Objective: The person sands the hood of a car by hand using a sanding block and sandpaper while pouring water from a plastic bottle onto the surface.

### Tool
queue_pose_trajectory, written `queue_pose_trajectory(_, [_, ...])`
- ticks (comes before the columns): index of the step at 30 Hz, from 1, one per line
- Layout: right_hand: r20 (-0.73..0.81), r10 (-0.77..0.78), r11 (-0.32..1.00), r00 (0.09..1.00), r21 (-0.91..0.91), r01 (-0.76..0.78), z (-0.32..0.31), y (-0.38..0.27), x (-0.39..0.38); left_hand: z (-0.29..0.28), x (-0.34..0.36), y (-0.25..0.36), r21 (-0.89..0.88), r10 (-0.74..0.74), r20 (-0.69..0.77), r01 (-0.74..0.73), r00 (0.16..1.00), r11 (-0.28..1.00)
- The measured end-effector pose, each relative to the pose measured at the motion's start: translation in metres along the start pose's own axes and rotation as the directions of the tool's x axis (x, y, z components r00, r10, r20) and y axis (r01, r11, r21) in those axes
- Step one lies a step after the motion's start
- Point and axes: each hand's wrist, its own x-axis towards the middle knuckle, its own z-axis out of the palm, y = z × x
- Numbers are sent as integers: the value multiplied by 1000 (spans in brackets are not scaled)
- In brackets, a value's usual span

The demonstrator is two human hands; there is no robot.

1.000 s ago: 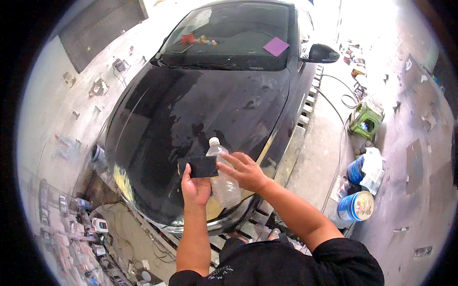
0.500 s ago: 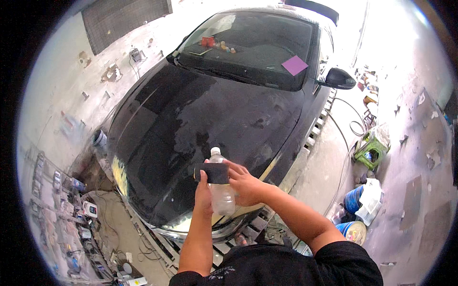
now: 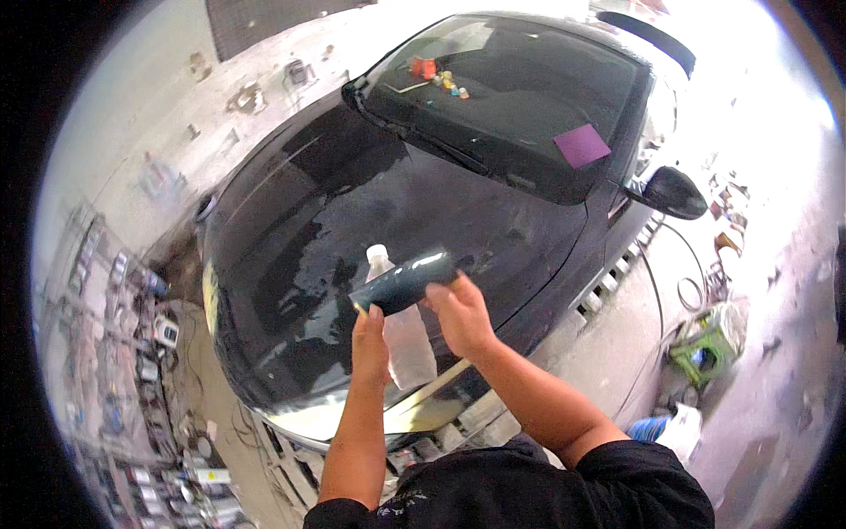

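Note:
A dark, flexible sheet that looks like sandpaper (image 3: 404,282) is stretched between my two hands, bowed and shiny along its upper side. At its left end my left hand (image 3: 370,346) pinches it, thumb on top. My right hand (image 3: 460,316) has its fingers closed on the right end. Behind the sheet a clear plastic bottle (image 3: 411,353) with a white cap (image 3: 377,252) stands out above and below it, tilted. Its middle is hidden by the sheet, and I cannot make out whether my left fingers grip it. Beneath them lies the black car hood (image 3: 291,291), with wet-looking patches.
A purple square sheet (image 3: 582,146) lies on the windshield (image 3: 511,97). The side mirror (image 3: 671,192) juts out at right. A green stool (image 3: 705,344), a blue bucket (image 3: 648,429) and a hose (image 3: 656,282) are on the right floor. Cluttered items (image 3: 163,331) line the left wall.
The sheet has gone from lying flat across the bottle to a raised, bowed shape. My right hand has shifted from the bottle's side to the sheet's right end. The view has turned slightly.

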Motion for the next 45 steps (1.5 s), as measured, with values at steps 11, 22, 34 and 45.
queue_pose_trajectory(11, [80, 257, 966, 963, -34, -255, -149, -120, 68, 163, -2, -70, -179, -68, -8, 65, 998, 982])
queue_pose_trajectory(22, [513, -159, 123, 844, -838, 532, -248, -99, 207, 145, 59, -58, -624, -55, 238, 196, 970, 757])
queue_pose_trajectory(34, [572, 349, -338, 742, -662, 669, -250, -53, 230, 114, 142, -59, -692, 189, 128, -49, 974, 720])
queue_pose_trajectory(45, [645, 140, -287, 751, -699, 655, -202, 10, 336, 103, 210, -63, -802, 55, 57, 12, 997, 597])
